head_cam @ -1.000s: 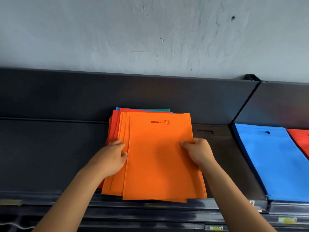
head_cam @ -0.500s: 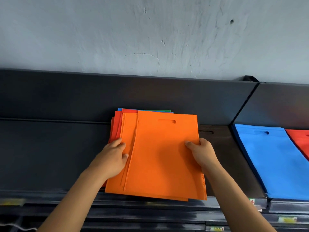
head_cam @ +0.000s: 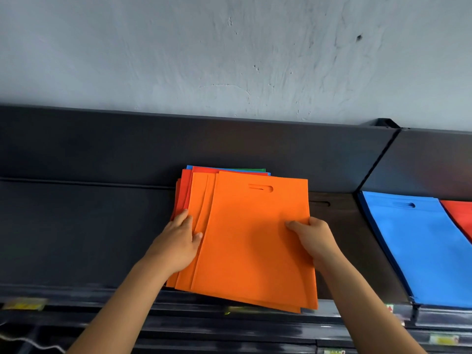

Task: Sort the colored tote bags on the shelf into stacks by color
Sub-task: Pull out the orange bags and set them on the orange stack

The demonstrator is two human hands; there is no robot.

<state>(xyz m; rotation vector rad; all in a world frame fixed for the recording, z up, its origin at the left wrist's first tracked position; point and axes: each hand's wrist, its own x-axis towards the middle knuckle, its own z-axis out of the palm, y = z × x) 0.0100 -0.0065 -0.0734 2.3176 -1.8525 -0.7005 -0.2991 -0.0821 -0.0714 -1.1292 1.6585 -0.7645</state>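
Nearest the camera, the front lip of the dark shelf [head_cam: 76, 290] is overhung by the lower edge of the top orange bag [head_cam: 255, 238]. This bag is pinched at its right edge by the right hand [head_cam: 311, 236], thumb on top and fingers curled beneath. Over the last second it has been drawn rightward and turned slightly, so that more of the orange bags beneath it is uncovered along the left. Those lower bags are pressed down by the left hand [head_cam: 178, 241], which lies flat with its fingers straight on the mixed pile [head_cam: 194, 200].

The shift suggests the top bag is being separated from the pile (probably to start or feed an orange stack), while the rest is kept from sliding.

Farther back, red, blue and green edges are seen at the pile's far end, so sorting there seems far from done. To the right, beyond a dark bag lying on the shelf, a blue stack [head_cam: 413, 246] and a red stack [head_cam: 459, 215] are already laid out.
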